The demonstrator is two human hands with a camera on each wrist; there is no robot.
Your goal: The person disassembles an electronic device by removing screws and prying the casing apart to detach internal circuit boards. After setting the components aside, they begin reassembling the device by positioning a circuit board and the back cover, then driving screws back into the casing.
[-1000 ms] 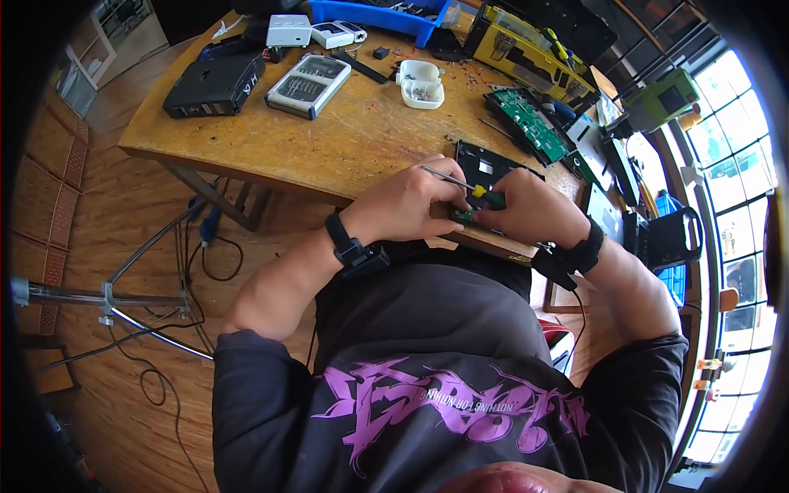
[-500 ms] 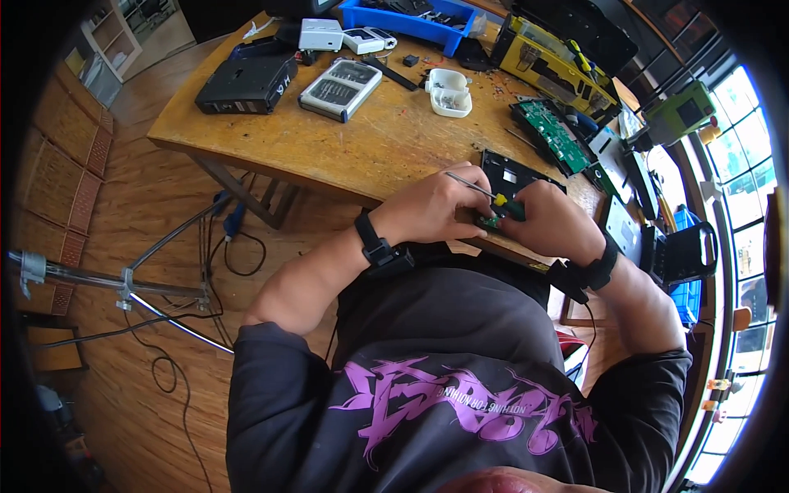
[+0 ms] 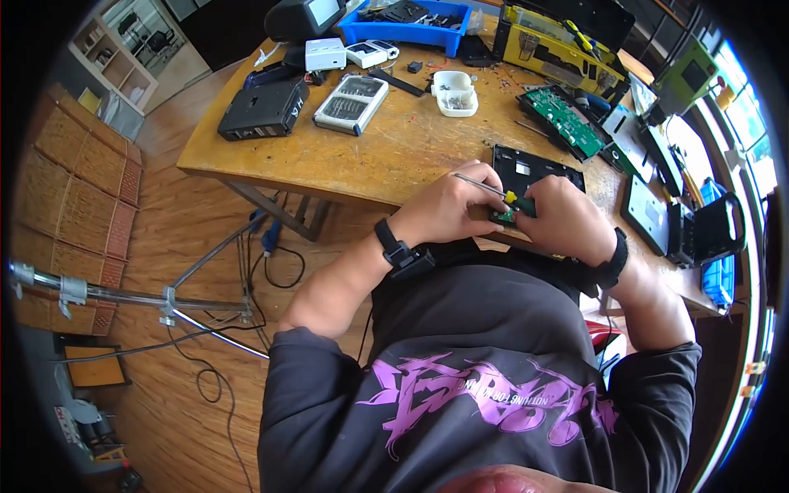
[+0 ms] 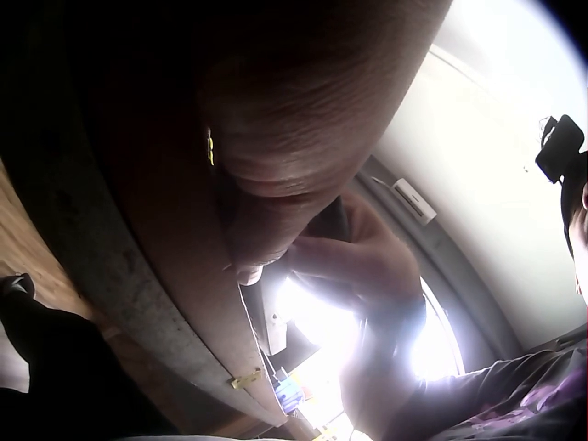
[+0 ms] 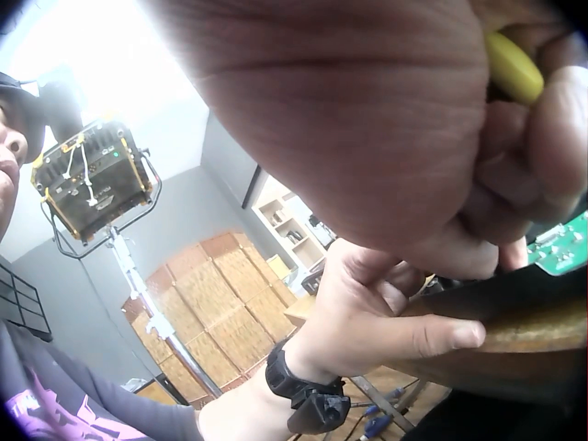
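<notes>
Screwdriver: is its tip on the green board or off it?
Off: the screwdriver points away from the green board, across the left hand.

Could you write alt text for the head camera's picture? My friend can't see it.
A person's right hand holds a screwdriver beside a small green circuit board at the edge of a wooden table, with the left hand close by. Further back are a black panel, a larger circuit board, an open white box, a blue tray and a yellow toolbox.
</notes>
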